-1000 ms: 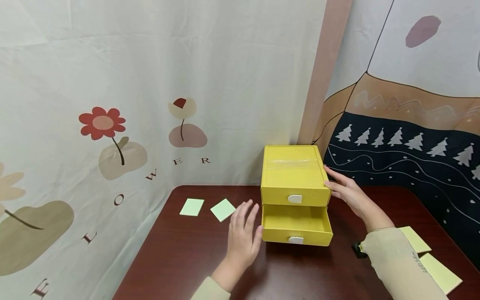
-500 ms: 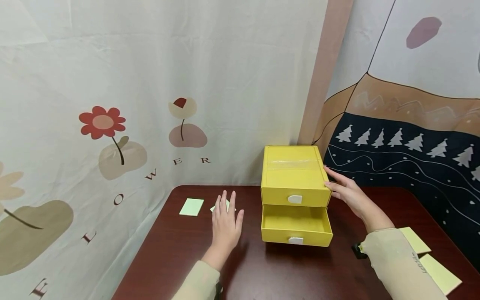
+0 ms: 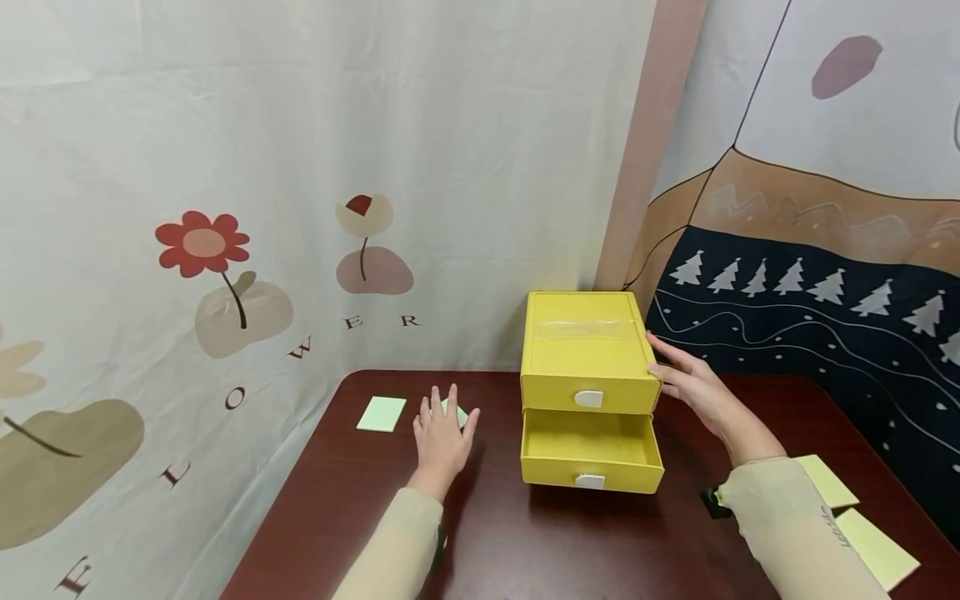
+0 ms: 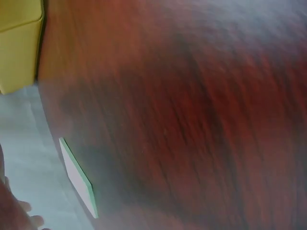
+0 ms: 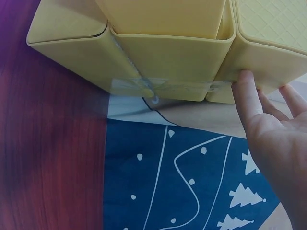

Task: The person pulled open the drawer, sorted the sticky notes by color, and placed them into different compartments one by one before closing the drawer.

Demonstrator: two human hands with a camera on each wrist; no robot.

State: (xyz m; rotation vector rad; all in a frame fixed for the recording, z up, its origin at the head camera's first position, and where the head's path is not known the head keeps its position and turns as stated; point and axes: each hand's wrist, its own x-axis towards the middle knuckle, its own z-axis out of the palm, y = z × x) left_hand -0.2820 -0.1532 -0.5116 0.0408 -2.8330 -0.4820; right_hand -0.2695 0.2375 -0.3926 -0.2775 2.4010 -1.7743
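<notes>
My left hand (image 3: 441,437), fingers spread, is over a pale green sticky-note pad (image 3: 459,412) on the dark red table, covering part of it in the head view. In the left wrist view, that pad (image 4: 79,184) lies flat and the fingers appear at the lower left, apart from it. A yellow two-drawer box (image 3: 585,337) stands right of centre. Its lower drawer (image 3: 543,471) is pulled out and looks empty; the upper drawer (image 3: 547,393) is closed. My right hand (image 3: 701,396) touches the box's right side with extended fingertips (image 5: 246,79), holding nothing.
Another pale green pad (image 3: 381,414) lies further left. Two yellow pads (image 3: 828,481) are at the right, partly behind the right sleeve (image 3: 795,521). A printed curtain (image 3: 465,167) hangs close behind the table's back edge.
My left hand has moved left from beside the lower drawer to the nearer green pad and come down towards it. My right hand stays against the box, and the drawers have not moved.
</notes>
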